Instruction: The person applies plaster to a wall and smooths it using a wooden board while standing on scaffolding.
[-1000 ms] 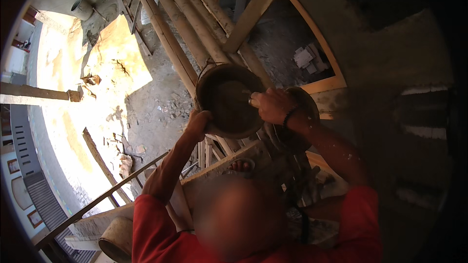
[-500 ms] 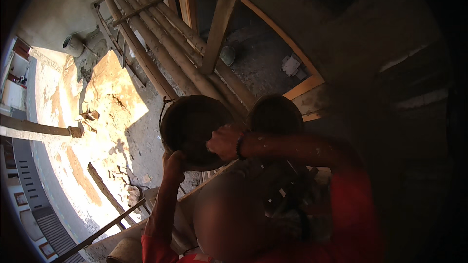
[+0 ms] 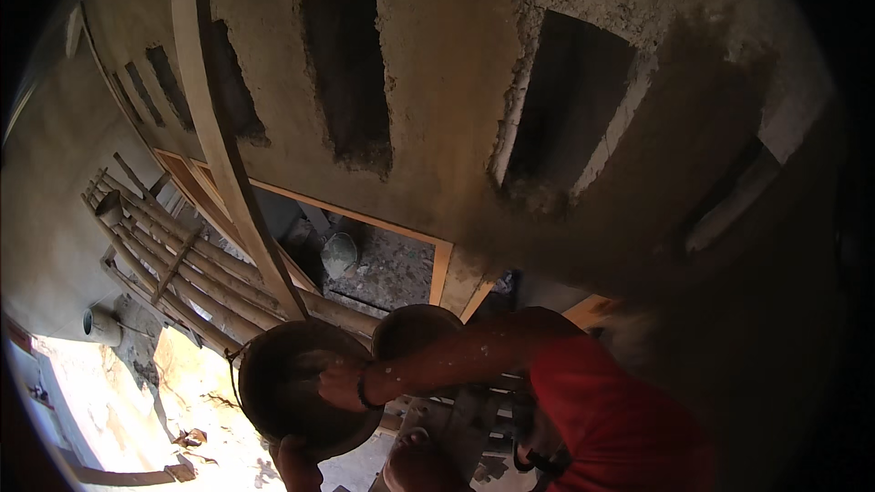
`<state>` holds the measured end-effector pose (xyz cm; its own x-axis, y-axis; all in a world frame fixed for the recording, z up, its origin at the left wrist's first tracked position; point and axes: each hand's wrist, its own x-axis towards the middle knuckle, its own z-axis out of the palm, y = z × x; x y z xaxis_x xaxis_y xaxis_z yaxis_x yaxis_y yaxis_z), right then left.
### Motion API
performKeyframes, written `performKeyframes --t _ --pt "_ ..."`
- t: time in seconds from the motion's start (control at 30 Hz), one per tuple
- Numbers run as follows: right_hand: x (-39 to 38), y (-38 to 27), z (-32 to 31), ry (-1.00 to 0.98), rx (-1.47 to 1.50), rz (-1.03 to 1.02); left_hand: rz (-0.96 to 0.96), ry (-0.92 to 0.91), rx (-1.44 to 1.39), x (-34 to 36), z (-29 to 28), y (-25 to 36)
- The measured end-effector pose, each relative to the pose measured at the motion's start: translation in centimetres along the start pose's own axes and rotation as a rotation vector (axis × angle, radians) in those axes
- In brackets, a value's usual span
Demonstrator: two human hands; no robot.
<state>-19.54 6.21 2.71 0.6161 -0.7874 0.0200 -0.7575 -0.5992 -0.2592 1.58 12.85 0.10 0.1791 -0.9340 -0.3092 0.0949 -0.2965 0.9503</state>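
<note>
A dark round bucket [image 3: 264,378] with a thin handle at its left side is tilted so that its inside shows. My left hand [image 3: 296,463] grips its lower rim, thumb uppermost. Inside the bucket is my right hand [image 3: 344,384], a dark bracelet at its wrist and its fingers curled. Whatever those fingers hold is lost in shadow and blur, and the bucket's contents are too dark to make out. Just beyond my right forearm stands a second dark bucket [image 3: 415,330], partly covered by the arm.
Bamboo poles [image 3: 214,287] form a scaffold platform running to the far left. An upright timber post [image 3: 214,128] crosses before the rough plastered wall [image 3: 447,64] with its slot openings. Below is a wood-framed opening [image 3: 441,278]. A pail [image 3: 102,326] stands on the ground.
My view has swung up and to the right, bringing the wall's openings into sight. The bucket sits lower and further left in the picture. Both hands remain at it.
</note>
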Motion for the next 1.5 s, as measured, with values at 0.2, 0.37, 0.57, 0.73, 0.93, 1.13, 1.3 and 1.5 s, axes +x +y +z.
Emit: performKeyframes --t 0.2,0.37,0.57,0.73,0.93,1.13,1.3,1.5 --pt "-9.6 -0.9 -16.3 -0.374 0.259 0.05 -0.389 -0.048 -0.1 -6.1 7.2 11.1" --pt "-15.9 -0.8 -35.8 -0.239 0.187 0.389 -0.39 -0.222 -0.046 -13.1 12.1 22.0" --pt "-22.0 -4.1 -39.4 -0.407 0.113 0.555 -0.282 -0.396 -0.028 -18.3 17.8 28.3" --pt "-25.4 -9.2 -47.4 -0.399 0.344 0.678 -0.257 -0.507 0.074 -21.6 20.4 33.6" --pt "-28.2 -9.5 -55.0 -0.142 0.144 0.911 -0.278 -0.613 0.077 -22.5 21.1 38.6" --pt "-28.2 -8.6 -52.2 -0.76 -0.279 0.635 -0.075 -0.696 0.127 -24.2 23.4 42.2" --pt "-29.2 -7.7 -49.4 -0.726 -0.043 0.193 -0.026 -0.676 0.326 -21.6 23.6 35.8" --pt "-32.6 -8.6 -54.8 0.079 0.486 0.761 -0.195 -0.791 0.11 -22.7 23.5 38.2"
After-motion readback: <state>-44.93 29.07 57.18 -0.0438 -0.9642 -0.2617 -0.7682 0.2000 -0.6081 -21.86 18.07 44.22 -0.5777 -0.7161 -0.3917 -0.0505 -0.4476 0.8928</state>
